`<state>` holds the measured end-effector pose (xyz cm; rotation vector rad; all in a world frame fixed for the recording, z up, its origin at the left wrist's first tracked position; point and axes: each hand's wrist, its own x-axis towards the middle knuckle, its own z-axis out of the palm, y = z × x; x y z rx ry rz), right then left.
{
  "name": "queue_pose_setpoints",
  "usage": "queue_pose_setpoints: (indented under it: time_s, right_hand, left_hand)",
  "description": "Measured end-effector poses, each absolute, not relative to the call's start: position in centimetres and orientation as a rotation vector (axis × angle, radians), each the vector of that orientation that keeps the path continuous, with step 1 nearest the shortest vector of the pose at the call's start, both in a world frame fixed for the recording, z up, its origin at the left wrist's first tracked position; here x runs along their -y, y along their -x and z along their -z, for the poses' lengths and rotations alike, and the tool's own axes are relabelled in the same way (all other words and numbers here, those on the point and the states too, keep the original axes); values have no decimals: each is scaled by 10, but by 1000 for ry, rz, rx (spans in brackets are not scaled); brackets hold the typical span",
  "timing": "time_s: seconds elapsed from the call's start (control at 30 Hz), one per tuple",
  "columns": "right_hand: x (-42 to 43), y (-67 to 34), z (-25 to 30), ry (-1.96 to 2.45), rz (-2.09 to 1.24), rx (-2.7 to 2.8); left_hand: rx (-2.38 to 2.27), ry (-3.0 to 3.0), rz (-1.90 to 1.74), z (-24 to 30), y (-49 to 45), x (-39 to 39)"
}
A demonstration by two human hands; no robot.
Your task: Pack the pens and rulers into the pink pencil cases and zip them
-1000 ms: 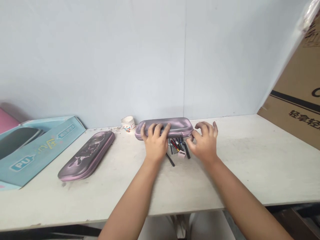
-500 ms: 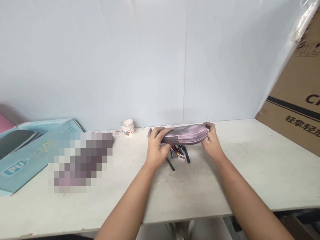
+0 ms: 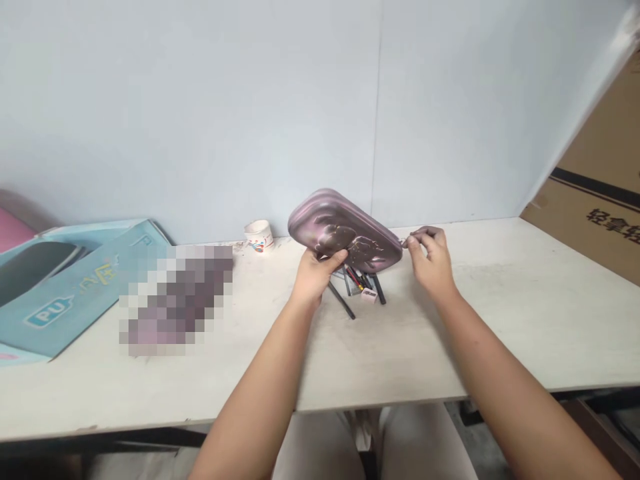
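My left hand (image 3: 314, 275) grips a purple hard-shell pencil case (image 3: 344, 230) from below and holds it tilted above the table, printed face toward me. At the case's right end my right hand (image 3: 431, 259) is closed in a pinch; the small thing between its fingertips looks like the zipper pull. Under the lifted case lie several pens and pencils (image 3: 356, 288) and a small pink eraser (image 3: 369, 296) on the white table (image 3: 380, 347).
A second purple case, pixelated (image 3: 176, 299), lies to the left beside a light blue box (image 3: 60, 293). A small paper cup (image 3: 259, 235) stands by the wall. A cardboard carton (image 3: 595, 200) leans at the far right.
The pencil case was flat on the table, then held level by both hands. It is now raised and tilted with its printed face toward me; my right hand shifted to its right tip.
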<state>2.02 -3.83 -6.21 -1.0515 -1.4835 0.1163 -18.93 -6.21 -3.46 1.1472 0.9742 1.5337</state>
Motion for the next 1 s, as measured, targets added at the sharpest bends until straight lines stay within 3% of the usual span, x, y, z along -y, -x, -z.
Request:
queue_pose_setpoints:
  time_s: [0.17,0.33,0.57,0.67,0.83,1.0]
  right_hand:
    - [35,-24,62,1132,-72,1439]
    - [32,-20,61,1203,-240,1450]
    - [42,20,58,1025,-1183,1364]
    - [48,38,61,971,-1443,1247]
    - [44,22,57,1041,-1349,1178]
    - [42,-8,19,984,-1172,1077]
  left_hand:
    - [-908,-1058,-1555,35,189,61]
    - [-827,-948,-1618,31,189,61]
    - [-616,-692,-1590,33,187,59]
    - [-587,-617,-1525,38,182,58]
    - [-586,-580,-1463,38,181,60]
    - [-639,-654,-1373,36,183,63]
